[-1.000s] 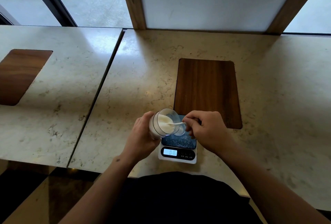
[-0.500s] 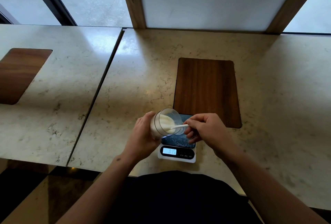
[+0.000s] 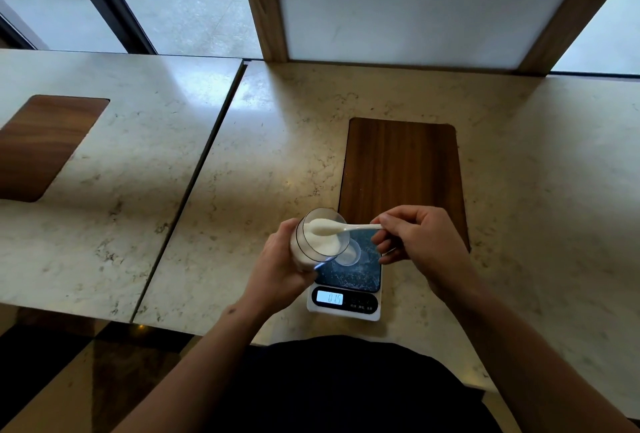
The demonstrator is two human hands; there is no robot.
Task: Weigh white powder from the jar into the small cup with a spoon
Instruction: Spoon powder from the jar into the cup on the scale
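Observation:
My left hand [image 3: 277, 269] grips a clear jar [image 3: 320, 243] of white powder, tilted with its mouth toward the right above the left part of the scale [image 3: 346, 290]. My right hand [image 3: 420, 240] pinches the handle of a small white spoon [image 3: 341, 228]. The spoon's bowl sits at the jar mouth, heaped with powder. A small clear cup [image 3: 349, 256] stands on the scale's dark speckled platform, partly hidden behind the jar. The scale's display is lit; its digits are too blurred to read surely.
The scale rests near the front edge of a marble counter [image 3: 519, 190]. A dark wooden inlay [image 3: 401, 172] lies just behind it. A second counter [image 3: 104, 172] with its own wooden inlay lies to the left across a narrow gap. A window and wooden posts stand at the back.
The spoon has risen from deep in the powder to the jar's mouth with a heap on it. My right hand has shifted slightly right and up. The jar stays tilted in my left hand.

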